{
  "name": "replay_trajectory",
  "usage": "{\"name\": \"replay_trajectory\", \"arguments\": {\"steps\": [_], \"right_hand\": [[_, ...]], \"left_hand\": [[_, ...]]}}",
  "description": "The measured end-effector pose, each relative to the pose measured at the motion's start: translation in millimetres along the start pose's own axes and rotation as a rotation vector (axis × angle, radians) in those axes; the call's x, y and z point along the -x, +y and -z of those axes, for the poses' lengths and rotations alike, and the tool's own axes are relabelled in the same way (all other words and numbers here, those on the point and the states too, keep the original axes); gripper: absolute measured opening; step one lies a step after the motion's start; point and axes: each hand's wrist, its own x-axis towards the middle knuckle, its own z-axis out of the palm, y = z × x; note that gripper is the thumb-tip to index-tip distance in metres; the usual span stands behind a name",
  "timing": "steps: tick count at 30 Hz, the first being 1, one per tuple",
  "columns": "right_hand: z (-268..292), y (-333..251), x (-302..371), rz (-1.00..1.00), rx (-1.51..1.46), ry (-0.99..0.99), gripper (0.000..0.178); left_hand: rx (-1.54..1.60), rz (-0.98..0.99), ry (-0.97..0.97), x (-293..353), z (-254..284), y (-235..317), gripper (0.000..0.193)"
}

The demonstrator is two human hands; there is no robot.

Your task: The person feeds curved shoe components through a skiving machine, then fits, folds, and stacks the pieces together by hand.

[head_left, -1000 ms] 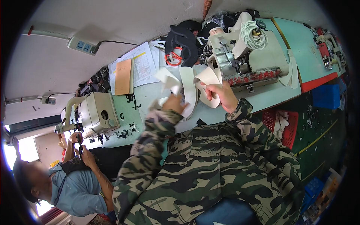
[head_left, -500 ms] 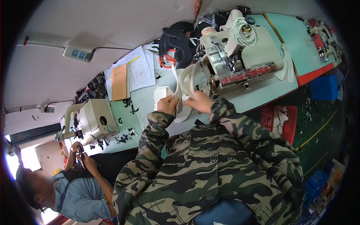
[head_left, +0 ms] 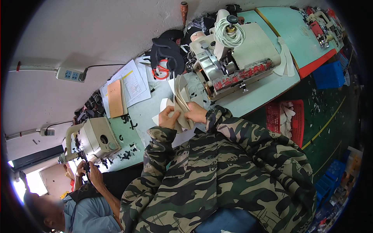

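Several cream-white flexible flat pieces (head_left: 181, 93) stand fanned and bent between my hands, above the pale green table (head_left: 142, 112). Their left side is pinched by my left hand (head_left: 168, 118), the thumb lying over the lower edge. My right hand (head_left: 196, 113) grips them from the right, with its fingers partly hidden behind the pieces. More white material shows beside and below my left hand. Just beyond my right hand stands a cream industrial machine (head_left: 258, 42) with a metal front and a worn red strip.
Orange-handled scissors (head_left: 160, 73) lie by black curved pads (head_left: 171, 52). Papers (head_left: 132, 83) and a brown notebook (head_left: 114, 99) are at the left. A second machine (head_left: 101, 134) stands near a seated co-worker (head_left: 85, 209). A red basket (head_left: 297, 124) stands at the right.
The white pieces, looped open toward the right before, are now gathered closer together and more upright. My right hand, blurred before, has closed on them. The view has shifted a little.
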Motion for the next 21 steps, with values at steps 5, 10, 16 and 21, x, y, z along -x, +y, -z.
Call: {"name": "replay_trajectory", "arguments": {"steps": [5, 10, 16, 21], "right_hand": [[18, -16, 10, -0.156, -0.193, 0.004, 0.030], [38, 6, 31, -0.152, -0.359, 0.056, 0.028], [40, -48, 60, -0.003, -0.546, -0.038, 0.025], [43, -72, 76, 0.118, -0.312, 0.075, 0.021]], "left_hand": [[0.490, 0.201, 0.185, -20, 83, 23, 0.033], [0.082, -0.313, 0.533, -8, 163, 139, 0.035], [-0.825, -0.160, 0.043, -24, 80, 29, 0.025], [-1.198, 0.123, -0.009, 1, -51, -10, 0.047]]}}
